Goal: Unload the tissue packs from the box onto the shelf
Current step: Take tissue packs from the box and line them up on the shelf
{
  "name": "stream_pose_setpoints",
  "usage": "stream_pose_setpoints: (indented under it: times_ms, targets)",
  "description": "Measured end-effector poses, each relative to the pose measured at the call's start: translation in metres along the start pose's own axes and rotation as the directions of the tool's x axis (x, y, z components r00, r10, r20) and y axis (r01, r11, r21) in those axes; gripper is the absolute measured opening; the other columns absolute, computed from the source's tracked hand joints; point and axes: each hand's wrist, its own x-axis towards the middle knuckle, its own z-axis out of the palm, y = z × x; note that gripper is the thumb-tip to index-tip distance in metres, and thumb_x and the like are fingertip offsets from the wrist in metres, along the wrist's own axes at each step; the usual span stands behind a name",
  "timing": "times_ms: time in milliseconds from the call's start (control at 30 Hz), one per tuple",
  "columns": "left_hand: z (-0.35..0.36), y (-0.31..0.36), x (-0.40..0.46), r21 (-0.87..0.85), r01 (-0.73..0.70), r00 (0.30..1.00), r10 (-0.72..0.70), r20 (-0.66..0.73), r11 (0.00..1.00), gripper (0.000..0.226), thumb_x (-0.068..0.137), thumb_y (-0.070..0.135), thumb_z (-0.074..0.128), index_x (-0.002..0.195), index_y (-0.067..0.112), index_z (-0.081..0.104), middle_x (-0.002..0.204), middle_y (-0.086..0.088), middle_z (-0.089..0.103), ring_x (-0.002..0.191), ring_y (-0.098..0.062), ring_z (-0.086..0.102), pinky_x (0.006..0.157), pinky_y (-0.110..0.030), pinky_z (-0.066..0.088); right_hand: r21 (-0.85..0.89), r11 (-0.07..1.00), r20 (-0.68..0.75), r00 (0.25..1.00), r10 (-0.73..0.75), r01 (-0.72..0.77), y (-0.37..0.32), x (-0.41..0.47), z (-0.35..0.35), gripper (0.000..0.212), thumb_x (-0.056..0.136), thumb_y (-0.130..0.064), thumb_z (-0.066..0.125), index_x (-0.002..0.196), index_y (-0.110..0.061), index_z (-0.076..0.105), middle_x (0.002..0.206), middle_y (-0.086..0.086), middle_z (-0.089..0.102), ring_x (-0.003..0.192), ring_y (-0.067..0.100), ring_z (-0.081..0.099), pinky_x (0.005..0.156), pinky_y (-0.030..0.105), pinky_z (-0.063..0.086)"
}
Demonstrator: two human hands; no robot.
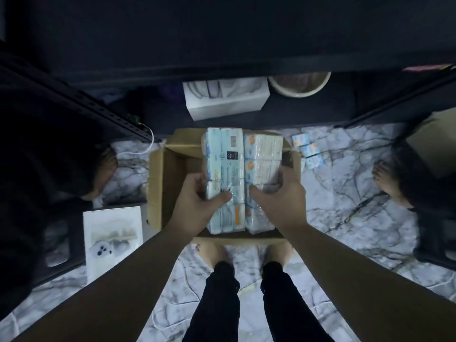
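Two long plastic-wrapped bundles of tissue packs lie side by side over the open cardboard box (170,169) on the floor. The left bundle (223,159) is pale blue with printed labels; the right bundle (262,154) is whiter with orange dots. My left hand (197,201) grips the near left side of the blue bundle, thumb on top. My right hand (278,193) grips the right bundle's near right side, thumb across its top. A dark shelf (222,40) looms straight ahead above the box. The box's inside under the bundles is hidden.
A white foam block (224,104) and a round bowl (299,85) sit on the low shelf behind the box. Small tissue packs (308,149) lie on the marble floor to the right. A white flat box (113,238) leans at left. Other people's bare feet (385,181) stand on both sides.
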Motion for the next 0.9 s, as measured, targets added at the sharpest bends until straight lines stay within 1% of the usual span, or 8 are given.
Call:
stream_pose_setpoints:
  times_ms: [67,133,267,367,467,600,767,900]
  targets:
    - [-0.004,0.038,-0.027,-0.012,-0.054,0.998,0.054,-0.018,0.998,0.052,0.08,0.011,0.088,0.118,0.014,0.052,0.118,-0.002,0.071,0.105,-0.01,0.072,0.08,-0.028,0.061,0.012,0.999,-0.002,0.999,-0.046,0.046,-0.032,-0.02,-0.024,0.039,0.069,-0.043,0.085,0.094,-0.033,0.056,0.077,-0.01,0.069,0.069,0.005,0.066,0.067,0.034,0.061]
    - [-0.008,0.076,-0.054,-0.023,-0.108,0.994,0.107,-0.031,0.994,0.057,0.077,0.016,0.09,0.12,0.012,0.052,0.119,-0.003,0.071,0.107,-0.013,0.072,0.083,-0.031,0.061,0.066,0.993,-0.004,0.995,-0.095,0.095,-0.064,-0.041,-0.05,0.044,0.072,-0.036,0.088,0.106,-0.034,0.059,0.086,-0.014,0.071,0.077,0.001,0.069,0.073,0.029,0.061]
    - [-0.014,0.148,-0.115,-0.077,-0.196,0.98,0.193,-0.042,0.978,0.057,0.075,0.019,0.087,0.118,0.012,0.051,0.121,-0.007,0.071,0.109,-0.019,0.073,0.084,-0.031,0.061,0.144,0.966,-0.033,0.976,-0.214,0.217,-0.123,-0.085,-0.104,0.049,0.074,-0.026,0.089,0.105,-0.045,0.057,0.103,-0.021,0.069,0.094,-0.009,0.065,0.075,0.009,0.052]
    - [-0.015,0.192,-0.158,-0.086,-0.253,0.967,0.251,-0.038,0.964,0.061,0.073,0.026,0.089,0.118,0.012,0.051,0.118,-0.003,0.073,0.109,-0.019,0.073,0.083,-0.032,0.061,0.171,0.938,-0.066,0.953,-0.295,0.302,-0.152,-0.113,-0.142,0.054,0.075,-0.021,0.091,0.109,-0.045,0.056,0.108,-0.025,0.066,0.101,-0.014,0.061,0.076,0.004,0.048]
    - [-0.015,0.231,-0.196,-0.084,-0.309,0.95,0.305,-0.062,0.947,0.069,0.07,0.032,0.096,0.122,0.018,0.053,0.119,0.002,0.074,0.11,-0.017,0.073,0.087,-0.037,0.061,0.172,0.909,-0.073,0.925,-0.373,0.38,-0.174,-0.134,-0.177,0.06,0.075,-0.023,0.09,0.121,-0.038,0.055,0.116,-0.025,0.064,0.107,-0.014,0.059,0.077,0.007,0.049]
    - [-0.01,0.27,-0.237,-0.089,-0.382,0.92,0.37,-0.128,0.92,0.077,0.065,0.025,0.099,0.127,0.018,0.052,0.12,0.001,0.073,0.11,-0.016,0.072,0.088,-0.037,0.061,0.134,0.854,-0.085,0.864,-0.496,0.503,-0.199,-0.155,-0.221,0.064,0.074,-0.03,0.09,0.129,-0.031,0.057,0.123,-0.022,0.064,0.111,-0.007,0.06,0.08,0.007,0.049]
    - [-0.002,0.324,-0.277,-0.072,-0.492,0.864,0.476,-0.166,0.868,0.086,0.056,0.039,0.096,0.129,0.023,0.054,0.12,0.001,0.073,0.111,-0.017,0.072,0.095,-0.048,0.059,0.193,0.779,-0.119,0.802,-0.585,0.597,-0.237,-0.174,-0.269,0.063,0.072,-0.026,0.091,0.126,-0.032,0.06,0.118,-0.02,0.068,0.108,-0.003,0.065,0.086,0.025,0.057]
    - [0.005,0.369,-0.304,-0.04,-0.576,0.811,0.565,-0.15,0.816,0.095,0.06,0.04,0.096,0.14,0.031,0.048,0.127,0.004,0.07,0.117,-0.02,0.07,0.094,-0.051,0.06,0.24,0.707,-0.141,0.744,-0.653,0.665,-0.266,-0.184,-0.299,0.06,0.076,-0.024,0.089,0.127,-0.034,0.059,0.116,-0.022,0.068,0.106,-0.004,0.065,0.084,0.023,0.057]
